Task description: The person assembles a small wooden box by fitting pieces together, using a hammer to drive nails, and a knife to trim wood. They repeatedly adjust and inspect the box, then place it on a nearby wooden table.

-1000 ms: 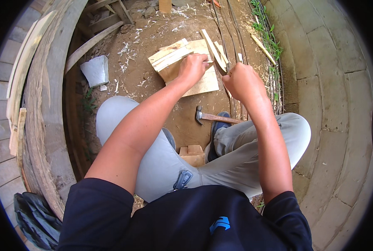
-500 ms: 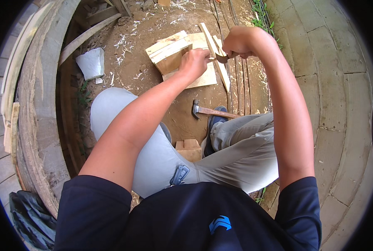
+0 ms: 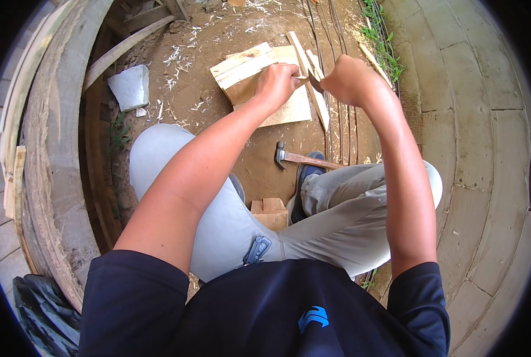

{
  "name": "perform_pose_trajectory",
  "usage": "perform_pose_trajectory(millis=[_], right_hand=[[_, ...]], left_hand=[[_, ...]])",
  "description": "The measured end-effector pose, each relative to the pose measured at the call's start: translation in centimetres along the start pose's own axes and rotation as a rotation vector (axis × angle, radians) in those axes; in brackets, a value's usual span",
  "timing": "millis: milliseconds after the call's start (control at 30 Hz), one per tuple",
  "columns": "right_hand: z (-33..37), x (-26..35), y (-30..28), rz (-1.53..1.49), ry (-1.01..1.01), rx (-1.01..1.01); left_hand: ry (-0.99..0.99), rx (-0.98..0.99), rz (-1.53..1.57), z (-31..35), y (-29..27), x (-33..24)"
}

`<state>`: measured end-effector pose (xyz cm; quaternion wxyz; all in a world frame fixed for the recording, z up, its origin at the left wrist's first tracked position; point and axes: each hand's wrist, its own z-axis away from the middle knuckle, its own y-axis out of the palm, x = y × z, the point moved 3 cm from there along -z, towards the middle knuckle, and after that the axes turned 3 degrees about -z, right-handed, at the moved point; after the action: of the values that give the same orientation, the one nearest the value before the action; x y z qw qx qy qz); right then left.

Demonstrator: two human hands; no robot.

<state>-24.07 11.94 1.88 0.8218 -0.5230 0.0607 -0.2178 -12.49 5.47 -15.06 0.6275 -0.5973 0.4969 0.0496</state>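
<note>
My left hand [image 3: 276, 84] is closed on a small pale wood stick [image 3: 301, 78], whose end points to the right. My right hand [image 3: 350, 82] grips a knife; its dark blade [image 3: 316, 84] lies against or just beside the stick's end. The handle is hidden in my fingers. Below both hands, on the dirt, rests a pale wooden block with boards [image 3: 241, 72], partly covered by my left hand. Long thin wood strips [image 3: 320, 109] lie right beside it. A claw hammer [image 3: 304, 159] with a wooden handle lies nearer to me, by my shoe.
A whitish stone slab [image 3: 129, 87] sits on the left. Thick planks [image 3: 57, 149] run along the left edge, with a black plastic bag [image 3: 44, 309] near them. Dark metal rods [image 3: 340, 128] stretch beyond my right foot. A block wall [image 3: 470, 149] rises at right. Shavings litter the dirt.
My right hand has come lower and turned at the wrist, with the blade tilted differently at the stick. My right knee has swung outward. My left hand has barely moved.
</note>
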Motion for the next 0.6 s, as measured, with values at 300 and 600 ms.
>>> perform_pose_trajectory(millis=[300,600], right_hand=[[0.7,0.1,0.5,-0.030,0.048,-0.018],[1.2,-0.5,0.9,-0.141,0.076,0.036]], left_hand=[[-0.127,-0.050,-0.123,1.0,-1.0,-1.0],[0.088,0.072,0.196,4.4,-5.1,-9.9]])
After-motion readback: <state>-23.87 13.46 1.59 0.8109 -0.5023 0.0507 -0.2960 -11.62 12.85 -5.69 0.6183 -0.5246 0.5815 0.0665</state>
